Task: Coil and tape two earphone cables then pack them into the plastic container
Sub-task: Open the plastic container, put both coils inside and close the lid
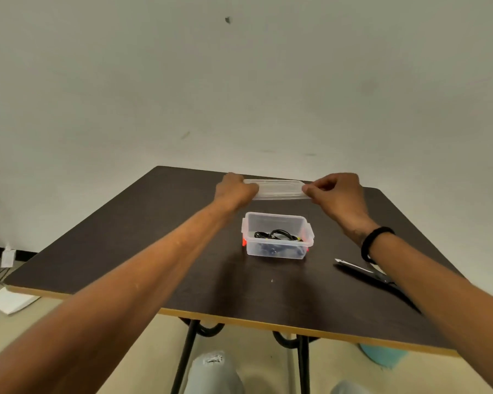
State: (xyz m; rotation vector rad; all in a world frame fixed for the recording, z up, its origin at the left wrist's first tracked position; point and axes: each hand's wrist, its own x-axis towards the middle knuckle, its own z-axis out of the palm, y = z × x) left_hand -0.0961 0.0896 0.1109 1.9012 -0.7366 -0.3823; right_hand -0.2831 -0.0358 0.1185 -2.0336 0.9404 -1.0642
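A clear plastic container (277, 247) with red clips stands open in the middle of the dark table (143, 237). Black coiled earphone cables (278, 236) lie inside it. Beyond the container, near the table's far edge, both my hands hold the clear lid (278, 189) by its ends. My left hand (235, 190) grips the lid's left end. My right hand (336, 191) pinches its right end between thumb and fingers. The lid is held roughly level, a little behind the container.
A pair of scissors (365, 273) lies on the table at the right, partly under my right forearm. A wall stands right behind the table. White items and cords (7, 301) lie on the floor at the left.
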